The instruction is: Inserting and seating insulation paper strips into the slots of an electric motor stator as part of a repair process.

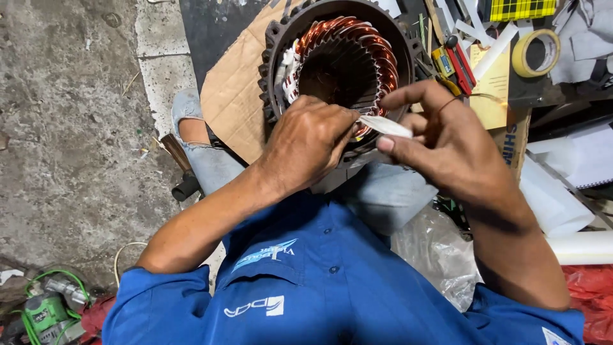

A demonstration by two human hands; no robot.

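Rough, stained concrete floor [70, 128] on the left, with a flat sheet of brown cardboard [233, 96] laid over it. Resting on the cardboard, against the knees: a round, dark metal motor stator [274, 76], ribbed outside, open bore facing up toward the camera, ringed with glossy copper windings [377, 54] (tightly bundled, with white sleeving on the left). At the stator's near rim, a narrow white insulation strip [388, 126], smooth and papery, long axis running left to right, slightly downward to the right. Left hand [306, 144] clenched, pinching the strip's left end; right hand [447, 144] grasping the right end between thumb and fingers. Upper right, a roll of pale tape [536, 52] amid cluttered tools.
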